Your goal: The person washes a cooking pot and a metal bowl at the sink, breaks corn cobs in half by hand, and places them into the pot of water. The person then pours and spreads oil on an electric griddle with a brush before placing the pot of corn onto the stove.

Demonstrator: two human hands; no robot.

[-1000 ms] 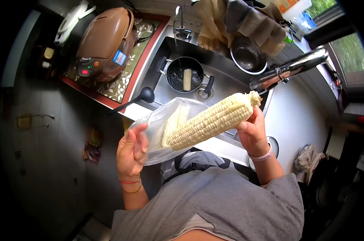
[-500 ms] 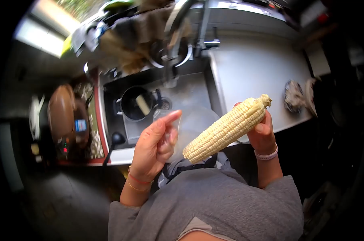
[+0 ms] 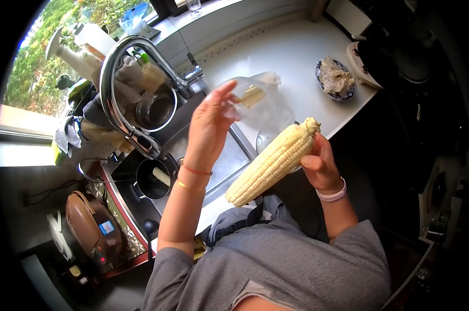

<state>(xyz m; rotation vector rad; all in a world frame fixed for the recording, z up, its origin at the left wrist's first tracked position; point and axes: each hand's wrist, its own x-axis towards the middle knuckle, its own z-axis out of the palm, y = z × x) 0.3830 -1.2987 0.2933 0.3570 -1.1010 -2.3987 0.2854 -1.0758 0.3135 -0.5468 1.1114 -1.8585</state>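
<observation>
A husked ear of pale corn lies tilted in front of my body, its stalk end up and to the right. My right hand is closed around it near that stalk end. Raised over the sink's right side, my left hand grips a clear plastic bag, which hangs out to the right above the counter. Something yellowish shows in or through the bag; its kind cannot be made out. In the sink, a black pot holds a piece of corn.
A curved chrome faucet arches over the sink. On the white counter stands a patterned bowl with crumpled wrapping. To the left are a brown appliance and a black ladle. Bottles stand by the window.
My view has turned toward the right-hand counter. My left hand has moved up and to the right with the plastic bag, which now spreads out. The corn stays in my right hand.
</observation>
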